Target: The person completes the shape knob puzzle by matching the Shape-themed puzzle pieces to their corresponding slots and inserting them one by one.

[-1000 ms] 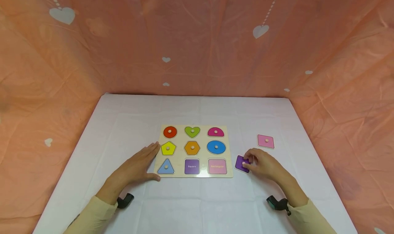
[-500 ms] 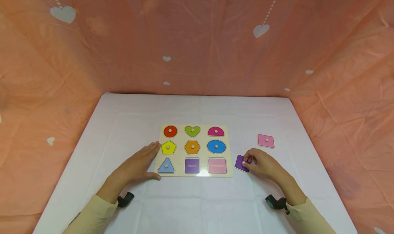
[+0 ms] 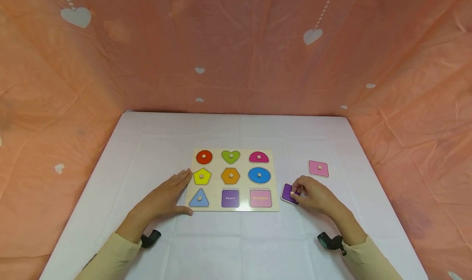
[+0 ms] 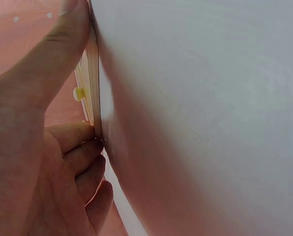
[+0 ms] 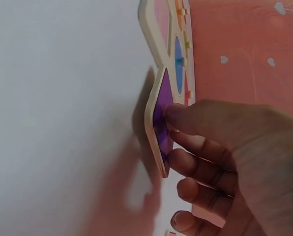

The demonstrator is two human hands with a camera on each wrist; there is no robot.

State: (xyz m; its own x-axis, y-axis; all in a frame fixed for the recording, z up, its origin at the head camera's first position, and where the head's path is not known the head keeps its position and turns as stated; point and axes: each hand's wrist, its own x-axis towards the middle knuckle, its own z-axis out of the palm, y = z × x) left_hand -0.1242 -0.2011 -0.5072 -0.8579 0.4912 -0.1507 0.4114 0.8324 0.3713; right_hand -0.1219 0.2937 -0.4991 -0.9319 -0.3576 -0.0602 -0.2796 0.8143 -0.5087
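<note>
A wooden peg puzzle board (image 3: 243, 162) lies on the white-covered table, with knobbed shapes in most of its recesses. Its front row has a purple recess marked "Square" (image 3: 230, 198) and a pink recess marked "Rectangular" (image 3: 260, 198), both without pieces. Along the board's left edge rests my left hand (image 3: 162, 196), fingers extended and thumb at the near corner. My right hand (image 3: 313, 194) pinches the knob of a purple square puzzle piece (image 3: 286, 193) just right of the board. In the right wrist view, this piece (image 5: 162, 118) is tilted, with its shadow beside it.
A pink rectangular puzzle piece (image 3: 314, 168) with a knob lies beyond my right hand. Orange cloth (image 3: 236, 67) with white hearts surrounds the table at the back and sides. Each wrist carries a small black camera (image 3: 150, 239).
The purple square puzzle piece has shifted very slightly upward in the head view, in my right hand's pinch. My left hand stays at the board's edge.
</note>
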